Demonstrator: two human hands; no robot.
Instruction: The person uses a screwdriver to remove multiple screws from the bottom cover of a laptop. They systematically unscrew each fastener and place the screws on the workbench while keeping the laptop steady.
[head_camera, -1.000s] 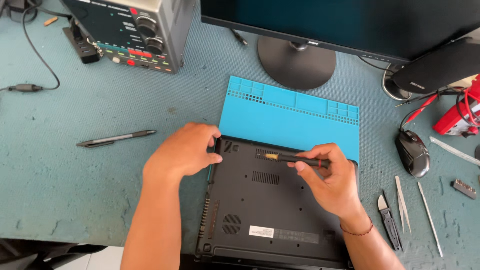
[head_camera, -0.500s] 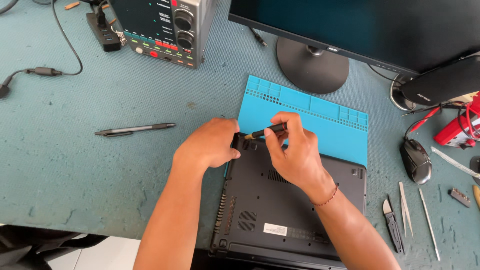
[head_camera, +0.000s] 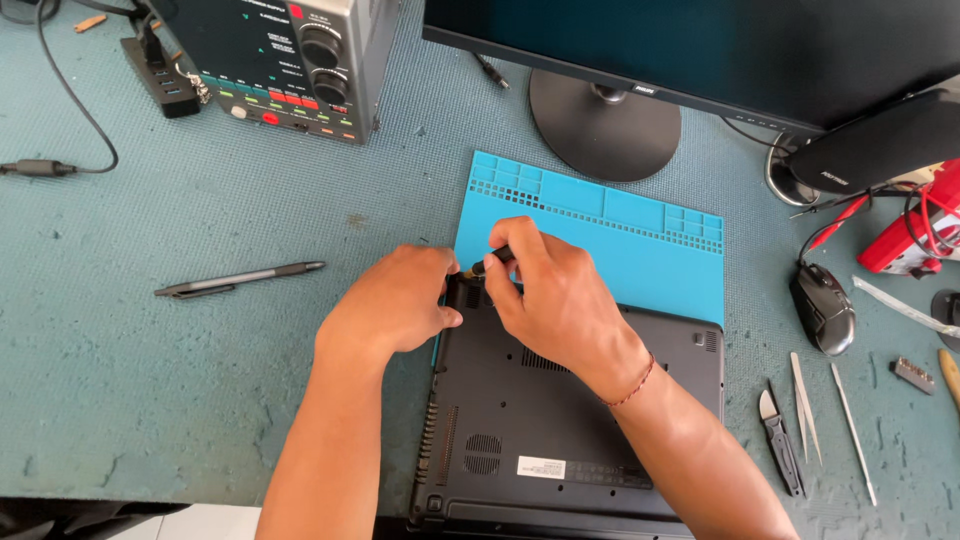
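now | right hand (head_camera: 560, 300) fingers clamped on screwdriver (head_camera: 492, 264) | left hand (head_camera: 395, 300) fingers curled on laptop (head_camera: 560, 430) corner

Screwdriver (head_camera: 492, 262) tip hid by hands; laptop (head_camera: 560, 420) cut at bottom edge.

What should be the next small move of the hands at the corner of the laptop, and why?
Probably turn the screwdriver in place. The right hand holds it with its tip at the far left corner of the upturned laptop, and the left hand steadies that corner. Whether the tip sits in a screw is hidden by the fingers.
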